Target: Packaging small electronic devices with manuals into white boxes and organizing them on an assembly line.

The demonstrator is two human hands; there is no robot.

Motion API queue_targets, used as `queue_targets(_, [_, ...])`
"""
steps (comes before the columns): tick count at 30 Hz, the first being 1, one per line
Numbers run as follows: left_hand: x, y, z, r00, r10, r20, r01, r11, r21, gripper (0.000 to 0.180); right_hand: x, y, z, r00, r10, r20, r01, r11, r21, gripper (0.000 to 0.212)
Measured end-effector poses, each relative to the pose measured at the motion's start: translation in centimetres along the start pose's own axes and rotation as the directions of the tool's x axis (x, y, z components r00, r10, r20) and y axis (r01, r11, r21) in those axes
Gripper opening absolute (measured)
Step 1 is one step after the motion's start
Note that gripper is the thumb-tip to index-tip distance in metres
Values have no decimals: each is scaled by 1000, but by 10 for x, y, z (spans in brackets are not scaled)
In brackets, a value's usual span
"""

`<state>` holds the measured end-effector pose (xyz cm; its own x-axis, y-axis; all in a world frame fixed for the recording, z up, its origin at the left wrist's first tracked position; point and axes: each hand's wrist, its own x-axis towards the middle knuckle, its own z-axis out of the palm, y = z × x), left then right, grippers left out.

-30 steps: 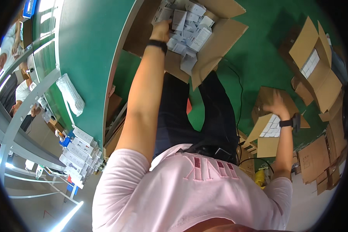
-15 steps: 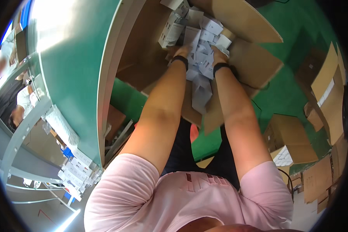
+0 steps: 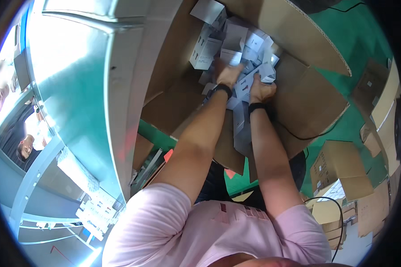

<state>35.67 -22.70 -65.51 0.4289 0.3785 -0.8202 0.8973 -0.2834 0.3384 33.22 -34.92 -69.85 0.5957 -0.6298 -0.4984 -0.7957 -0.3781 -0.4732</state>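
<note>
Inside a large open cardboard carton (image 3: 314, 95) in front of me lies a jumble of small white boxes (image 3: 238, 38). My left hand (image 3: 227, 73) reaches in among them at the pile's near left side, its fingers smeared by motion. My right hand (image 3: 262, 92) is closed, thumb up, against a small white box (image 3: 267, 72) at the pile's right side. Between my wrists lies a flat white box (image 3: 243, 88) with small dark marks. A long greyish-white piece (image 3: 242, 127) slopes over the carton's near edge. Each wrist wears a black band.
A green-topped workbench (image 3: 78, 102) with a pale metal edge stands on the left. White boxes (image 3: 96, 213) are stacked beyond it, near another person (image 3: 31, 138). On the green floor at right stand another carton (image 3: 338, 167) and flattened cardboard (image 3: 376, 207). A black cable (image 3: 341, 213) curves there.
The view has shifted, so the carton sits lower and further right. My left hand has moved off the pile's left edge toward its middle; my right hand has drawn back with fingers curled.
</note>
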Motion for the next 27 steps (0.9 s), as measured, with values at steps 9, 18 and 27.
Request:
queue_targets(9, [30, -43, -94, 811, 287, -510, -111, 931, 347, 94, -20, -24, -30, 928, -371, 44, 350, 905, 241, 75])
queue_targets(18, [25, -4, -156, 930, -70, 360, -151, 820, 551, 105, 47, -60, 9, 672, -703, 234, 716, 697, 40, 73])
queue_targets(27, [77, -61, -98, 992, 104, -68, -124, 775, -620, 53, 111, -129, 33, 498, -438, 748, 443, 871, 215, 108])
